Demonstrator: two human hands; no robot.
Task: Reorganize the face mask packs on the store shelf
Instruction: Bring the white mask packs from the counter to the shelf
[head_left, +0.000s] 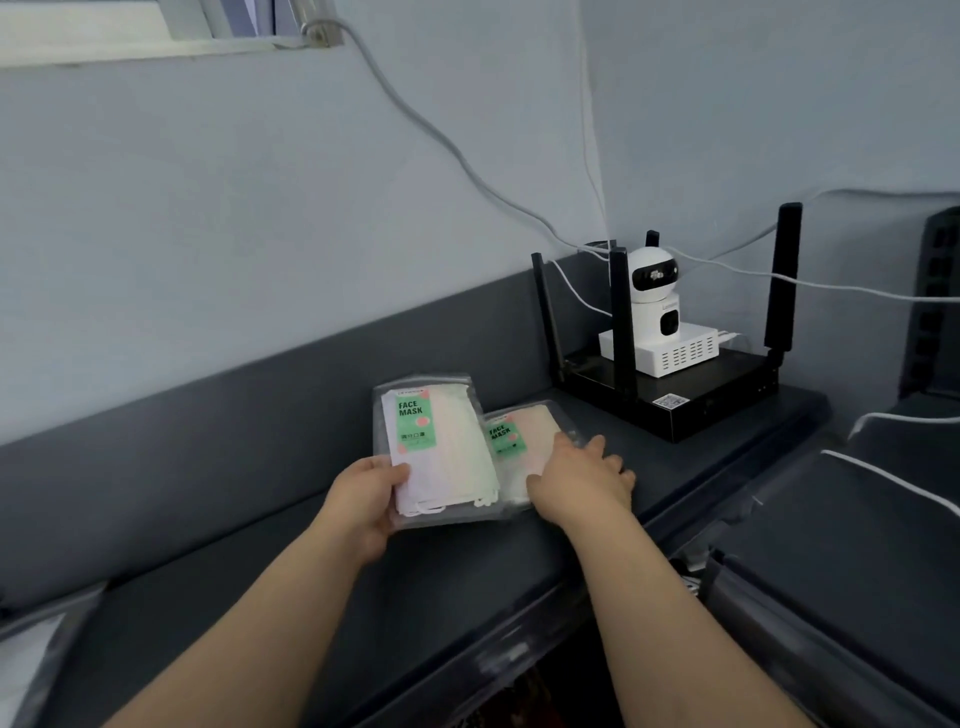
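Note:
Two clear face mask packs with green labels lie on the dark grey shelf top (270, 597). My left hand (366, 493) grips the lower left corner of the larger, nearer pack (447, 447), thumb on top. That pack overlaps the left edge of a second pack (524, 431) lying slightly to its right. My right hand (582, 480) rests flat on the right part of the second pack, fingers straight and spread toward the right.
A black router (670, 389) with several upright antennas sits at the back right corner, carrying a white box and a small white camera (654, 291). White cables run along the wall. A dark lower surface (857, 561) lies to the right. Another plastic pack edge (31, 654) shows at far left.

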